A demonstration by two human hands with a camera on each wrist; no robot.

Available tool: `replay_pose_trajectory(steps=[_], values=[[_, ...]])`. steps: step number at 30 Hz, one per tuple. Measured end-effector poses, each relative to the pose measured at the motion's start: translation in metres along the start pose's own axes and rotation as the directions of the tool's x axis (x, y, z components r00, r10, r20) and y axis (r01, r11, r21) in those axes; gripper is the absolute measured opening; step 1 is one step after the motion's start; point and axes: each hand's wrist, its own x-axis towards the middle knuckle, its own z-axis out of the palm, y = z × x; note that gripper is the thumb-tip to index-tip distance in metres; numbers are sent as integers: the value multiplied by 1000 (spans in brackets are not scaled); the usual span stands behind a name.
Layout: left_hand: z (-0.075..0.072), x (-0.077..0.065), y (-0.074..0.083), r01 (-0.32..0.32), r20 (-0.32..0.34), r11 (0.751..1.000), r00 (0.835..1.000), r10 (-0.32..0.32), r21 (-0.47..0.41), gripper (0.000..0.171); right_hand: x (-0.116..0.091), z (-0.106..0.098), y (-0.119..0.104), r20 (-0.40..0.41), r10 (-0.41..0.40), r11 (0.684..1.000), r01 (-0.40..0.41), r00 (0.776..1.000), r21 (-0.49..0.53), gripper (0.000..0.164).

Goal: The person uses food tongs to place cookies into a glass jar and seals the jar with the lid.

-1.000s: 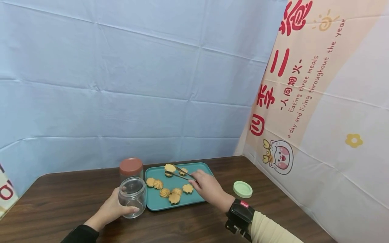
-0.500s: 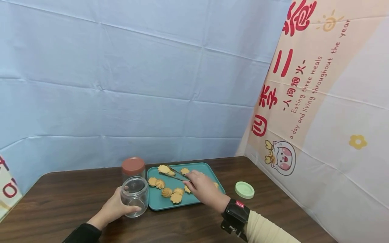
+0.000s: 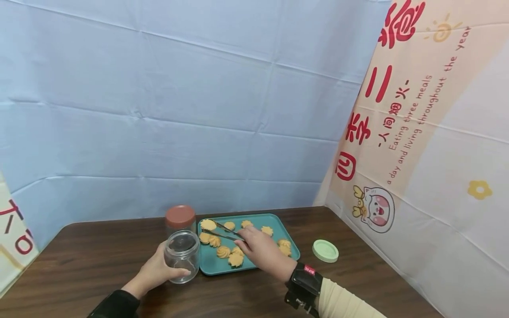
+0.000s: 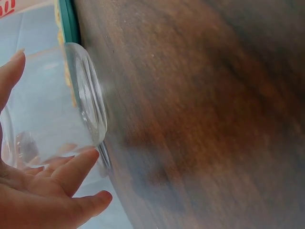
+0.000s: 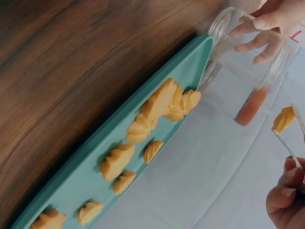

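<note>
Head cam bright w/ soft light; L wrist pic dimmer, tabletop [image 4: 190, 119] blurry, jar [image 4: 50, 105] glinting.

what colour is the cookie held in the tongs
Golden yellow; the cookie shows best in the right wrist view.

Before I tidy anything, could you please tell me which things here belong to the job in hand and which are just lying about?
In use:
clear open jar, in the left hand
tongs, in the right hand
cookie between the tongs' tips
teal tray and its other cookies

Lying about, it seems:
red-lidded jar
pale green lid, though perhaps the open jar's
</note>
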Motion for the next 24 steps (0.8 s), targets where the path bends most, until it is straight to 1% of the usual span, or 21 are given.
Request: replay_pose_trajectory(steps=[5,13,18,24], values=[[1,-1,1,-6,-12,1000,1000,6,5,103,5,3,-7,27,-2,1000,1,1000,16,18],[2,1,-3,-23,-6,999,1000,22,-24,101,10,10,-13,17,-37,999,37,999,8,22],[2,1,-2,0,-18,1000,1000,0,-15,103,14,16,-16,13,-75,997,75,997,2,22],[2,2,-2,24,-14,1000,1000,-25,-18,104,18,22,-22,43,-107,994,106,993,13,24]])
